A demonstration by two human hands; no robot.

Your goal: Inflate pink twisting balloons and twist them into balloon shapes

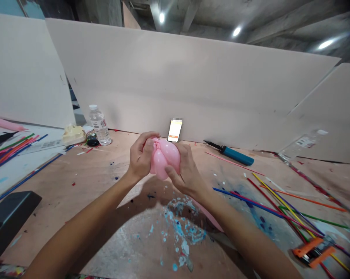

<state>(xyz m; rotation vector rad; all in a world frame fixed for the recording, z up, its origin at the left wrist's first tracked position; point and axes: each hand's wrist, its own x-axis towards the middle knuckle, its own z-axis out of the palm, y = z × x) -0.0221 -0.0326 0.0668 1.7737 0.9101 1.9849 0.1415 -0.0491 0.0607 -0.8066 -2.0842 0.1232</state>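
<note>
A pink balloon (161, 162), twisted into several rounded lobes, is held between both hands above the middle of the table. My left hand (142, 154) grips it from the left, thumb near a twisted knot at the top. My right hand (184, 168) wraps round its right side, the thumb pressed on the front lobe. A long pink balloon section (208, 215) shows below my right forearm; whether it joins the held lobes is hidden. Behind the hands, a phone (175, 130) with a lit screen leans on the white partition (163, 85).
A water bottle (100, 124) stands at back left, another (304, 144) at back right. A blue hand pump (235, 155) lies right of the phone. Uninflated balloons (294, 211) and an orange-black tool (314, 251) lie right. A black object (11, 217) sits left on the paint-spotted table (105, 170).
</note>
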